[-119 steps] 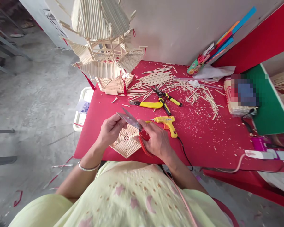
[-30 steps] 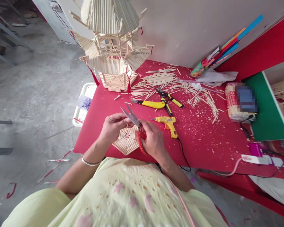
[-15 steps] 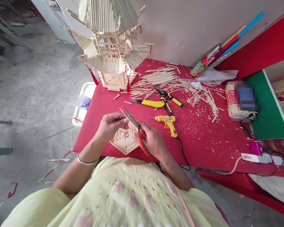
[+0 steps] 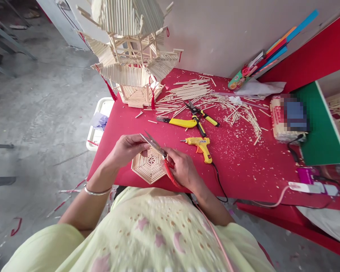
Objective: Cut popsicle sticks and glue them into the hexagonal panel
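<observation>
Red-handled scissors [image 4: 155,145] are in my right hand [image 4: 184,168], their blades slightly parted and pointing up and left. My left hand [image 4: 130,149] is pinched closed right beside the blade tips; whatever its fingers hold is too small or hidden to make out. Beneath both hands, a hexagonal panel of wooden sticks [image 4: 149,172] lies flat near the table's front edge, partly covered by the hands. Just right of my right hand lies a yellow glue gun [image 4: 200,145] with a black cord.
A stick-built pagoda [image 4: 133,71] with red tassels stands at the table's back left. Loose sticks [image 4: 189,92], a yellow-handled saw [image 4: 183,123] and pliers [image 4: 197,117] lie across the red table [image 4: 238,170]. A power strip [image 4: 308,187] sits at the right edge.
My left hand has shifted slightly left and up, away from my right hand. The scissors have tilted a little to the left, with their blades still apart.
</observation>
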Demonstrator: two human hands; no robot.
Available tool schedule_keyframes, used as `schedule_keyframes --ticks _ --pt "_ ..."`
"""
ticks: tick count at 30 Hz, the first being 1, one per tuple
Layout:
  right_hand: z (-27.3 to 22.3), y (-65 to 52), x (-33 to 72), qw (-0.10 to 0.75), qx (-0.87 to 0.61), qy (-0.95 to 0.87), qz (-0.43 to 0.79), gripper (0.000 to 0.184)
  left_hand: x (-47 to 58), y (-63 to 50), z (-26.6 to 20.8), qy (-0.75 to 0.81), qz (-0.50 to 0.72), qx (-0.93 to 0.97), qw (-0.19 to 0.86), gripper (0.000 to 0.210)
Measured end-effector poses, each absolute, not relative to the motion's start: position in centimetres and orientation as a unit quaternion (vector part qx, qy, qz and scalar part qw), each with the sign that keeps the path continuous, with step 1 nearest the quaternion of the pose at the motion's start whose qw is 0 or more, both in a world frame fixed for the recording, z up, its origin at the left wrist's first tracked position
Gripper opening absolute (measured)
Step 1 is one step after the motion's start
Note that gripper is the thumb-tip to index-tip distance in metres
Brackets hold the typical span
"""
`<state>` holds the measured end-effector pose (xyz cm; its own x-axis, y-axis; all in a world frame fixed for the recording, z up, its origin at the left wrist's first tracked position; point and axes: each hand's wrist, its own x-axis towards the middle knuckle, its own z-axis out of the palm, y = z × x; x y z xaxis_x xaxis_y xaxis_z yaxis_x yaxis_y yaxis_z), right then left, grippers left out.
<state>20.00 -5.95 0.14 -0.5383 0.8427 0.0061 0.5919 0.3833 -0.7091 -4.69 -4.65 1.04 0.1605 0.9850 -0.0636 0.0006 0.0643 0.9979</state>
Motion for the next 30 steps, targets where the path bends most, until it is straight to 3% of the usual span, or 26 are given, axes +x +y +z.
schedule_keyframes --ticks 8,22,30 --pt "0.4 -5.9 20.3 0.165 -0.437 -0.812 0.35 0.046 -5.4 -4.6 0.7 0.476 0.429 0.527 0.559 0.024" --pt "0.1 -6.3 19.9 0.182 -0.447 -0.805 0.346 0.04 -6.1 -4.3 0.8 0.473 0.396 0.556 0.557 0.024" --pt "0.8 -6.1 20.1 0.174 -0.43 -0.802 0.377 0.049 -6.3 -4.2 0.4 0.47 0.405 0.542 0.567 0.023"
